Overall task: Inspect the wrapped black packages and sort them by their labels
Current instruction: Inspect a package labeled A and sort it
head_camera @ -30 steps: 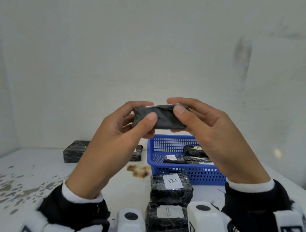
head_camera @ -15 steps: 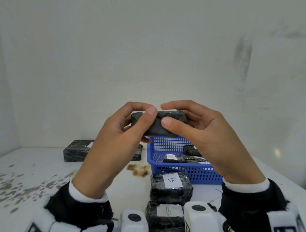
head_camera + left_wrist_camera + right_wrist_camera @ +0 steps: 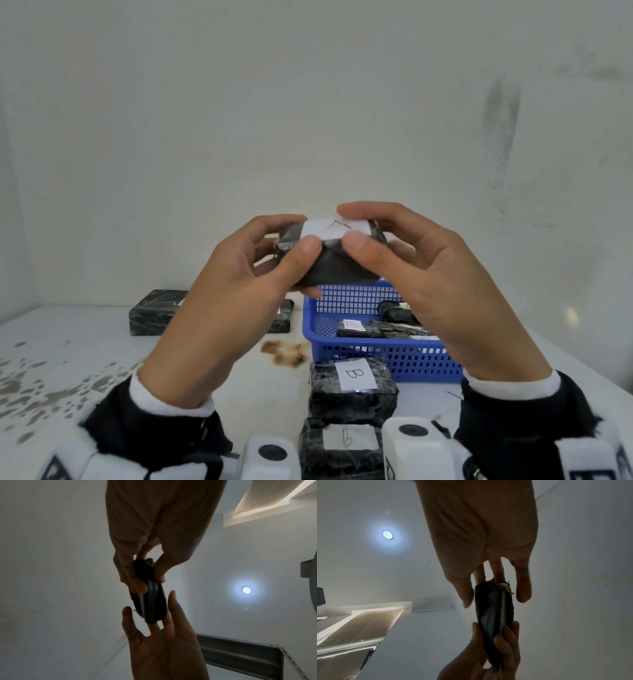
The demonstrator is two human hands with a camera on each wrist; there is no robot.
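Left hand point(image 3: 219, 301) and right hand point(image 3: 435, 281) both pinch one wrapped black package point(image 3: 334, 257), white label point(image 3: 334, 229) up, above the blue basket point(image 3: 359, 353).

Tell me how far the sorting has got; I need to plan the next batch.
Partly done. Two packages marked B lie in a row in front of the blue basket, and more lie at the back left. Both hands, left and right, hold one package label-up for reading. Several labelled ones are in the basket.
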